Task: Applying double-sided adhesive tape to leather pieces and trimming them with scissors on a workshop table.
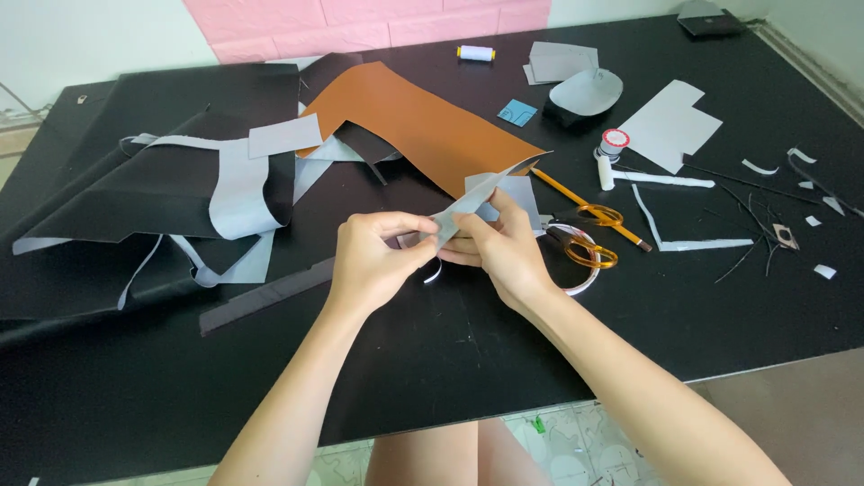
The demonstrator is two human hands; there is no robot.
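Near centre frame, above the black tabletop (432,360): thin grey strip of sheet material (468,200), folded and slanting up to the right, pinched at its lower end between left hand (373,261) and right hand (499,247), both closed on it. Just right, touching nothing held: orange-handled scissors (589,236) beside a yellow pencil (585,205). Behind: tan leather sheet (405,117). Likely trouble: strip slipping or creasing crooked, given so narrow a grip at one end only.

The right hand (506,247) hides part of the scissors (589,236); the dark pouch (711,16) is cut off.
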